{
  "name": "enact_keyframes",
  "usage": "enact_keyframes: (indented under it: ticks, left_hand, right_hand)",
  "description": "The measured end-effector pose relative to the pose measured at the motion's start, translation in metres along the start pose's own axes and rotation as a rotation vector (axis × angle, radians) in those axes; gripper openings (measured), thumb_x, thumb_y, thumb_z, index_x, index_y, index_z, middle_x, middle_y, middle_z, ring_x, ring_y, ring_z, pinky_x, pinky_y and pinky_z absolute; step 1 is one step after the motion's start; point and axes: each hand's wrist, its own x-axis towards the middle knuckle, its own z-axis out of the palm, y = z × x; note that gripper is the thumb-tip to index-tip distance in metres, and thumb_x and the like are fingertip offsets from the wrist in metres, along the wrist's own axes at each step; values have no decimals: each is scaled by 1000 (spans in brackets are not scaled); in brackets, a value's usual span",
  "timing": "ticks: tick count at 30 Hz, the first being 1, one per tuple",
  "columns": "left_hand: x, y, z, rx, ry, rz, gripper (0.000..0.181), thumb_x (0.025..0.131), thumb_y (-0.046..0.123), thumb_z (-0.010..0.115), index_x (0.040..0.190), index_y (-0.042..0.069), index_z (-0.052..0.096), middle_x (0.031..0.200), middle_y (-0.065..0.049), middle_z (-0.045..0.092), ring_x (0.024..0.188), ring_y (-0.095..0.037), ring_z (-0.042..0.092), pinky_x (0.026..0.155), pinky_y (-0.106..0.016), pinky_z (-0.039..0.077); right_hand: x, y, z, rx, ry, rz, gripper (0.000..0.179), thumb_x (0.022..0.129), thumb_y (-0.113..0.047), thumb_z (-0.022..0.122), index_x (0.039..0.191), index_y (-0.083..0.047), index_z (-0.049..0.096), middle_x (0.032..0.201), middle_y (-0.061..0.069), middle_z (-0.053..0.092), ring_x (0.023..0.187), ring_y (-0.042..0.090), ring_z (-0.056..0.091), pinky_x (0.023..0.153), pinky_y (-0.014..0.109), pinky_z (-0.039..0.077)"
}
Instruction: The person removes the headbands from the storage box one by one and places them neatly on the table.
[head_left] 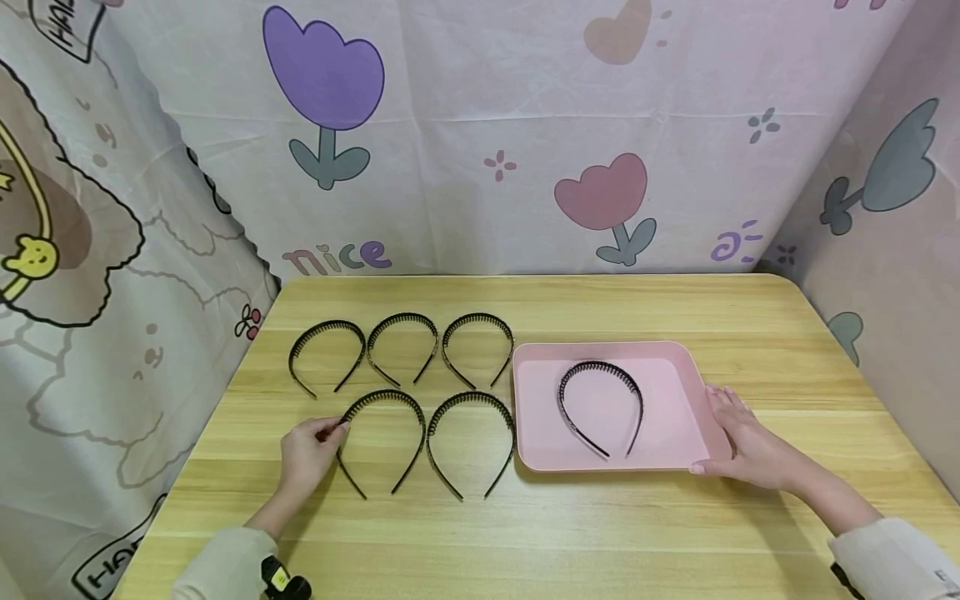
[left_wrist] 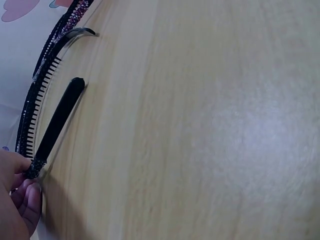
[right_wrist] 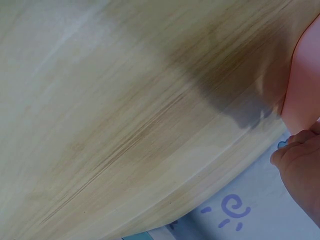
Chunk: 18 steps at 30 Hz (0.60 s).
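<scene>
My left hand pinches the left side of a black toothed headband, the left one of the front row. In the left wrist view, the thumb and fingertips hold this headband partway along its arm, and its teeth and tips show. Beside it lies another headband. My right hand rests spread against the right end of a pink tray, thumb at the front corner. One headband lies inside the tray. In the right wrist view, only part of the hand and the pink tray show.
Behind the front row, a left headband, a middle headband and a right headband lie in a row. The wooden table ends at a patterned cloth backdrop, with more cloth at both sides.
</scene>
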Motion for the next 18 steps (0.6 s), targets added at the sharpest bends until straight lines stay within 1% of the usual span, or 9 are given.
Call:
enact_keyframes:
  ticks: [6,12,14,18]
  left_hand:
    - [0,0,1,-12,3,-9,11,78,1,69,86,-7,71,73,-17,68,58,1,50,50,-15,44]
    - [-1,2,1,-15,11,-13,12,78,1,69,85,-8,70,72,-16,67,58,1,49,50,-14,44]
    - [-1,2,2,-22,28,-13,12,78,2,69,86,-8,70,74,-17,67,59,2,48,51,-13,44]
    - [-2,5,2,-77,81,-24,16,79,1,68,91,-9,68,80,-21,66,62,8,46,54,-6,42]
  right_hand:
    - [0,0,0,3,-4,6,110,69,-34,79,139,18,12,144,41,15,138,49,-2,114,27,-15]
    - [0,0,-1,7,-9,11,109,70,-34,78,139,19,12,144,42,13,138,49,-3,114,27,-15]
    - [0,0,-1,8,-10,11,109,70,-34,78,139,19,12,143,42,13,138,49,-3,114,27,-15]
    - [0,-1,-1,15,-14,17,109,70,-33,78,139,18,11,143,42,13,138,50,-3,113,27,-16]
